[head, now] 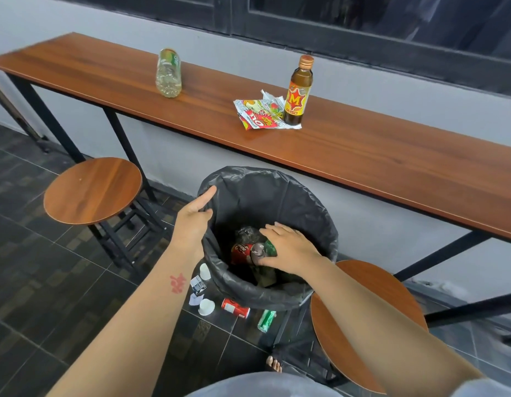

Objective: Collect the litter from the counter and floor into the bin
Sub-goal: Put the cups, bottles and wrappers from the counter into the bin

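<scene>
- Counter at 12 o'clock: brown bottle, wrappers, clear bottle are being left lying.
- Bin, centre: rim is being pinched by left hand.
- Crumpled litter is being clasped over the bin by right hand.
- Cans at 6 o'clock, floor.

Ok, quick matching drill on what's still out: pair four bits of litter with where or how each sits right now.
Things:
1. brown bottle
2. clear plastic bottle
3. red can
4. snack wrappers

Places:
A. on its side on the floor beside the bin
B. upright on the counter
C. flat on the counter, next to the brown bottle
D. lying down at the counter's left part

Pairs: 1-B, 2-D, 3-A, 4-C
</scene>
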`<state>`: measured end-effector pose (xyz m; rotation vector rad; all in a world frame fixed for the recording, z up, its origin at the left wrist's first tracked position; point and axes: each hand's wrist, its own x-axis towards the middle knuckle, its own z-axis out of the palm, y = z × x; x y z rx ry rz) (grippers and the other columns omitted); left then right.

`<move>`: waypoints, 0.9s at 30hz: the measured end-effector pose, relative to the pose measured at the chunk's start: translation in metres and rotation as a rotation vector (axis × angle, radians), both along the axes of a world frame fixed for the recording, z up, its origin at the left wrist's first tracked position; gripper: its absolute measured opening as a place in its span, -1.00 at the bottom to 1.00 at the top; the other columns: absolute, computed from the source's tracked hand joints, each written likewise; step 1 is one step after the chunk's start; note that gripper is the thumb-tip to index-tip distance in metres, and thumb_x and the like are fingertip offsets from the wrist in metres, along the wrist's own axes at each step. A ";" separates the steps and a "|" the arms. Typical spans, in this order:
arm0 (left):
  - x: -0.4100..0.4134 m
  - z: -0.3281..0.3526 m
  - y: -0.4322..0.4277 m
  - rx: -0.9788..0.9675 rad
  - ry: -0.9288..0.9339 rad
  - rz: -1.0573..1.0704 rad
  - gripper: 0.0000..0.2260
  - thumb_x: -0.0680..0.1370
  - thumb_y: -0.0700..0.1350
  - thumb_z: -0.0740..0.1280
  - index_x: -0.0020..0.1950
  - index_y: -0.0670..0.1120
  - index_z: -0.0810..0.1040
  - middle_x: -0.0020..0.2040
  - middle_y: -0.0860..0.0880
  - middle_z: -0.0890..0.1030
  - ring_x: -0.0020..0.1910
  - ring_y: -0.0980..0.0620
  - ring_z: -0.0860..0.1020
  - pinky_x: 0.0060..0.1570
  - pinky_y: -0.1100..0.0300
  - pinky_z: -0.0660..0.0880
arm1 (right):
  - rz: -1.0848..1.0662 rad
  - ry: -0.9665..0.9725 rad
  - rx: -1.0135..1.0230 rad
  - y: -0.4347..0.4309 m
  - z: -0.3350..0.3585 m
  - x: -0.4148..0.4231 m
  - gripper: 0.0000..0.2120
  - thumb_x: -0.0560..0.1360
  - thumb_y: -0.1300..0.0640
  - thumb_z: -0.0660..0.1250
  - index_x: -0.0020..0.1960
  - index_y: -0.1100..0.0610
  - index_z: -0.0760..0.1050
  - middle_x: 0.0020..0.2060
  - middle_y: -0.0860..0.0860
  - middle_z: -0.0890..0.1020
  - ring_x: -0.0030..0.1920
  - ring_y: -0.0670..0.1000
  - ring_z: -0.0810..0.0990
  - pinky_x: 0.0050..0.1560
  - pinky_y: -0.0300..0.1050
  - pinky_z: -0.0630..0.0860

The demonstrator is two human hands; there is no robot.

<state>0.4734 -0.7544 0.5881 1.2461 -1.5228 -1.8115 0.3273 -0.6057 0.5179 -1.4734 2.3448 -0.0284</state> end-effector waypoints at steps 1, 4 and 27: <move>0.000 0.000 -0.002 -0.004 -0.004 0.003 -0.57 0.63 -0.32 0.19 0.31 0.15 0.56 0.45 0.09 0.39 0.45 -0.01 0.31 0.33 0.08 0.30 | 0.003 0.006 -0.026 0.000 0.002 -0.003 -0.22 0.51 -0.29 0.27 0.59 -0.03 0.05 0.58 -0.06 0.09 0.58 -0.01 -0.01 0.55 0.04 0.04; -0.001 0.003 -0.009 -0.013 -0.014 0.014 -0.57 0.63 -0.33 0.19 0.32 0.13 0.55 0.45 0.07 0.39 0.45 -0.03 0.30 0.37 0.03 0.29 | 0.002 0.044 -0.176 -0.002 0.017 -0.010 -0.25 0.53 -0.31 0.20 0.59 -0.05 0.03 0.58 -0.08 0.08 0.58 -0.05 -0.04 0.56 0.02 0.01; -0.034 -0.008 -0.032 0.095 0.061 0.169 -0.57 0.62 -0.38 0.15 0.22 0.06 0.64 0.28 0.05 0.56 0.25 -0.02 0.51 0.27 -0.01 0.45 | -0.681 -0.174 -0.908 -0.114 0.133 -0.147 -0.19 0.48 -0.12 0.41 0.56 0.11 0.09 0.52 0.05 0.27 0.50 0.07 0.27 0.42 0.02 0.30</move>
